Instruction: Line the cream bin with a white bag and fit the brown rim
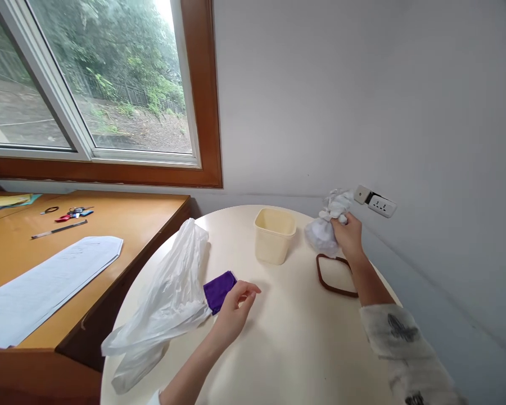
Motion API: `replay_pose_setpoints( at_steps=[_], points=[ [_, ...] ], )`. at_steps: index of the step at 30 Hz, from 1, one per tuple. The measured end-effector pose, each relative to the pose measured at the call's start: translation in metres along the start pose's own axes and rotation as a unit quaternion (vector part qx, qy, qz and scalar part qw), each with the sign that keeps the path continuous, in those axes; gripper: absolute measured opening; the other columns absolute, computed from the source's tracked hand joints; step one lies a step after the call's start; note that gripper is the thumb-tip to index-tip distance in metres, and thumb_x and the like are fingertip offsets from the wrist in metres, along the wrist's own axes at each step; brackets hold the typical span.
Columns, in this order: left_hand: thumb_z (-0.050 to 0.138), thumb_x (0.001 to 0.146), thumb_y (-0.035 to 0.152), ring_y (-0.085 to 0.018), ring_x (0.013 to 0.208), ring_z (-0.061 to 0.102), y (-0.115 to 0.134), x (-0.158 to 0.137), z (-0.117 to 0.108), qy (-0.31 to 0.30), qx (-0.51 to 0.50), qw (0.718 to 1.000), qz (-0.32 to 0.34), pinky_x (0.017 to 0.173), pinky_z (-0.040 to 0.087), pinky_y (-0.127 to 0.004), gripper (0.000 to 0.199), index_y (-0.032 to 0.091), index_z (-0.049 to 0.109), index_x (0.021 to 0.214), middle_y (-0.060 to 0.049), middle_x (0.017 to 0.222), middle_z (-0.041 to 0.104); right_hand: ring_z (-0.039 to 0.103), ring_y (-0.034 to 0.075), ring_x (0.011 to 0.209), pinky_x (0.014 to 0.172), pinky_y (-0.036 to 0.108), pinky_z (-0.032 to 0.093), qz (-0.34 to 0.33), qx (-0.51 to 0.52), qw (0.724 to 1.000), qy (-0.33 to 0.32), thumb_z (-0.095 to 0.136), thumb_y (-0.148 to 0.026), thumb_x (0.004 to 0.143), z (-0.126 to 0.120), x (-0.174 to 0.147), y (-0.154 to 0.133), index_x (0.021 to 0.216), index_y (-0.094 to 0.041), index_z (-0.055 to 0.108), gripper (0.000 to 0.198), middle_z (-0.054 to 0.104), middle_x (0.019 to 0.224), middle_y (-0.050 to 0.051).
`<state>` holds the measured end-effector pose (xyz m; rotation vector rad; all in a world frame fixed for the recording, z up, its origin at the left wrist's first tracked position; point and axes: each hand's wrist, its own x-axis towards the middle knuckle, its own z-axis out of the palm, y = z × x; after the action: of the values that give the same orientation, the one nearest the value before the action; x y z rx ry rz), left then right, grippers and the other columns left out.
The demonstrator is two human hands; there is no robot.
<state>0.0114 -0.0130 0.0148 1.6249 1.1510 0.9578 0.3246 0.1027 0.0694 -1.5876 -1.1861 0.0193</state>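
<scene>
At the far right of the table, my right hand (349, 235) grips a knotted white plastic bag (322, 235) by its gathered neck. The bag's lower part is rounded, and its contents cannot be made out. Near the table's middle, my left hand (235, 308) hovers with loosely curled fingers and nothing visible in them. Just beside it lies a folded purple cloth (218, 291). A crumpled white plastic bag (175, 292) spreads out left of the cloth. Between my hands, farther back, stands a cream plastic bin (274, 239) without its rim. A brown rounded-square ring (329, 288) lies below my right hand.
The round cream table (295, 349) stands against the wall, where a power socket (382, 206) is mounted. To the left, a wooden desk (152, 216) holds paper sheets (54, 287), a pen (59, 229) and small red and blue items (75, 214). A window is above it.
</scene>
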Motion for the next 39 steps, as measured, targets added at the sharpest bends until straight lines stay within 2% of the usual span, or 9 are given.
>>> replay_pose_setpoints(
  at_steps=[5, 9, 13, 20, 24, 27, 30, 32, 39],
  points=[
    [0.042, 0.083, 0.030, -0.017, 0.081, 0.051, -0.001, 0.000, 0.002, -0.002, 0.034, 0.999, -0.001, 0.076, 0.041, -0.030, 0.021, 0.019, 0.059, 0.082, -0.005, 0.085, 0.054, 0.053, 0.020, 0.073, 0.066, 0.030, 0.038, -0.039, -0.049, 0.996, -0.069, 0.045, -0.035, 0.074, 0.056, 0.035, 0.017, 0.091, -0.016, 0.060, 0.029, 0.064, 0.079, 0.007],
    [0.040, 0.084, 0.028, -0.017, 0.080, 0.050, -0.004, 0.000, 0.003, -0.011, 0.057, 0.998, -0.012, 0.069, 0.041, -0.027, 0.020, 0.020, 0.058, 0.084, -0.005, 0.087, 0.053, 0.056, 0.024, 0.079, 0.075, 0.036, 0.036, -0.050, -0.086, 0.983, -0.152, 0.051, -0.030, 0.070, 0.093, 0.032, 0.035, 0.082, -0.019, 0.062, 0.020, 0.065, 0.079, 0.007],
    [0.038, 0.085, 0.026, -0.017, 0.082, 0.049, -0.004, -0.001, 0.003, -0.023, 0.067, 0.997, -0.021, 0.066, 0.040, -0.026, 0.020, 0.020, 0.057, 0.085, -0.005, 0.087, 0.051, 0.055, 0.027, 0.091, 0.081, 0.040, 0.034, -0.058, -0.101, 0.970, -0.211, 0.051, -0.025, 0.069, 0.112, 0.022, 0.044, 0.082, -0.020, 0.062, 0.018, 0.064, 0.090, 0.008],
    [0.038, 0.084, 0.025, -0.017, 0.079, 0.050, -0.006, 0.000, 0.001, -0.003, 0.097, 0.995, -0.006, 0.062, 0.038, -0.025, 0.019, 0.020, 0.057, 0.084, -0.005, 0.087, 0.052, 0.045, 0.025, 0.113, 0.094, 0.043, 0.027, -0.089, -0.083, 0.969, -0.215, 0.054, -0.018, 0.064, 0.085, 0.021, 0.038, 0.116, -0.027, 0.051, 0.053, 0.052, 0.121, 0.006],
    [0.036, 0.084, 0.022, -0.016, 0.073, 0.052, -0.013, 0.005, -0.008, 0.050, 0.137, 0.989, 0.013, 0.063, 0.041, -0.027, 0.021, 0.019, 0.056, 0.084, -0.005, 0.083, 0.052, 0.046, 0.022, 0.111, 0.095, 0.040, 0.029, -0.094, -0.066, 0.984, -0.137, 0.039, -0.016, 0.074, 0.058, 0.010, 0.015, 0.113, -0.021, 0.050, 0.041, 0.052, 0.118, 0.008],
    [0.033, 0.084, 0.019, -0.017, 0.076, 0.055, -0.020, 0.009, -0.018, 0.097, 0.180, 0.978, 0.034, 0.068, 0.043, -0.029, 0.023, 0.020, 0.056, 0.086, -0.005, 0.087, 0.054, 0.048, 0.020, 0.107, 0.094, 0.038, 0.030, -0.167, -0.033, 0.981, -0.097, 0.036, -0.022, 0.081, 0.046, -0.014, -0.017, 0.105, -0.021, 0.053, 0.030, 0.056, 0.111, 0.008],
    [0.030, 0.082, 0.012, -0.018, 0.083, 0.056, -0.029, 0.012, -0.024, 0.111, 0.242, 0.963, 0.031, 0.074, 0.044, -0.032, 0.029, 0.020, 0.055, 0.093, -0.008, 0.099, 0.054, 0.048, 0.023, 0.109, 0.096, 0.041, 0.025, -0.281, -0.044, 0.945, -0.158, 0.044, -0.032, 0.083, 0.043, -0.042, -0.049, 0.109, -0.023, 0.053, 0.029, 0.057, 0.113, 0.007],
    [0.029, 0.078, 0.004, -0.019, 0.088, 0.056, -0.034, 0.012, -0.025, 0.102, 0.282, 0.954, 0.008, 0.077, 0.044, -0.034, 0.037, 0.018, 0.053, 0.101, -0.009, 0.107, 0.052, 0.049, 0.023, 0.108, 0.098, 0.043, 0.021, -0.315, -0.079, 0.922, -0.212, 0.048, -0.035, 0.082, 0.047, -0.056, -0.061, 0.111, -0.024, 0.053, 0.032, 0.058, 0.112, 0.007],
    [0.033, 0.061, -0.008, -0.023, 0.121, 0.038, -0.041, 0.006, -0.025, 0.038, 0.385, 0.921, -0.029, 0.097, 0.032, -0.036, 0.072, 0.012, 0.033, 0.130, -0.015, 0.129, 0.041, 0.056, 0.020, 0.088, 0.092, 0.041, 0.024, -0.308, -0.119, 0.905, -0.267, 0.043, -0.025, 0.084, 0.054, -0.069, -0.060, 0.084, -0.021, 0.062, 0.020, 0.066, 0.082, 0.004]
  ],
)
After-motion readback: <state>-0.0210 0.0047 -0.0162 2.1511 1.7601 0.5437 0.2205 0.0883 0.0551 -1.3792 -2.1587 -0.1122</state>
